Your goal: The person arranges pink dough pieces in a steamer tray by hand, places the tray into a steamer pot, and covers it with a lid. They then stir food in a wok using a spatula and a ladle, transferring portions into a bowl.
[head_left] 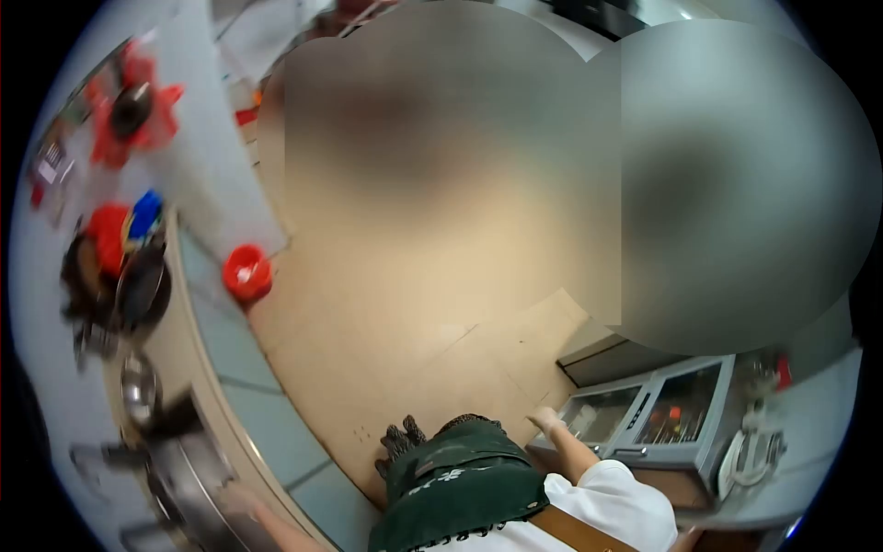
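Note:
At the lower left, my left hand (241, 501) is right at the front edge of the metal sink (189, 469); motion blur smears its fingers, and I cannot tell whether they grip anything. A metal bowl (140, 388) sits on the counter just beyond the sink. On the other side of my body, my right hand (544, 419) hangs beside the grey cabinet (644, 451) with glass doors, a finger or thumb sticking out, and nothing shows in it. I wear a dark green apron (460, 492) over a white top.
Dark pans (144, 287) and red and blue items crowd the left counter (189, 345). A red bucket (247, 272) stands on the tan floor (386, 340) by the counter's far end. A red bag (136, 115) lies at the upper left. Large blurred patches cover the upper middle and right.

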Available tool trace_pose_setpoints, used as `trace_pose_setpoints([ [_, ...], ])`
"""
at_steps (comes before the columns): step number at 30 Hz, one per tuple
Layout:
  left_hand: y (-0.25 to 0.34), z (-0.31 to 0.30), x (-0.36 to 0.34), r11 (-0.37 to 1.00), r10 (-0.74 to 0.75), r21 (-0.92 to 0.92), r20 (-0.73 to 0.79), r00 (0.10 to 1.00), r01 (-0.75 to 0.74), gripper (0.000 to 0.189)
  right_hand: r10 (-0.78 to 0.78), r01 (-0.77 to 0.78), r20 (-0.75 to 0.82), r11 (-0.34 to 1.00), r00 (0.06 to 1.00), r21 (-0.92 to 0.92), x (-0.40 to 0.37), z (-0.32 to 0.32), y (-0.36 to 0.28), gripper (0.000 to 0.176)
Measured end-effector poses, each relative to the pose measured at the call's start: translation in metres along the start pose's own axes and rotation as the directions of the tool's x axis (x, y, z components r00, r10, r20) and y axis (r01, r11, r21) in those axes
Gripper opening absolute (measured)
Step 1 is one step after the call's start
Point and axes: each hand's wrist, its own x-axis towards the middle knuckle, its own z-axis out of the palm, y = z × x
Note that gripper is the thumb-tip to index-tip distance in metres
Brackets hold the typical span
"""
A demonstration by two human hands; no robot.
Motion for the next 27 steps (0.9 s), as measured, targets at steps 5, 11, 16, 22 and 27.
trace_pose_setpoints([
  [5,0.184,0.019,-0.01,0.826,0.54,-0.073,-0.187,0.821,-0.56,0.071,0.464,-0.471,0.126,0.777,0.877,0.418,-0.065,0.017,0.028,0.042],
  [11,0.366,-0.048,-0.066,0.54,0.776,-0.723,0.231,0.587,-0.43,0.061,0.527,-0.635,0.368,0.529,0.766,0.563,0.002,0.032,0.051,0.036],
  [16,0.431,-0.013,-0.106,0.473,0.76,-0.881,0.406,0.508,-0.004,0.034,0.41,-0.521,0.325,0.716,0.852,0.464,0.128,-0.044,0.021,0.039],
  [22,0.515,-0.072,-0.164,0.693,0.696,-0.721,0.672,0.255,0.009,0.025,0.214,-0.042,-0.242,0.826,0.946,0.562,0.268,-0.199,-0.029,0.036],
  [27,0.636,-0.097,-0.183,0.727,0.668,-0.686,0.714,0.21,0.02,0.02,0.223,-0.065,-0.132,0.7,0.966,0.711,0.332,-0.288,-0.055,0.043],
])
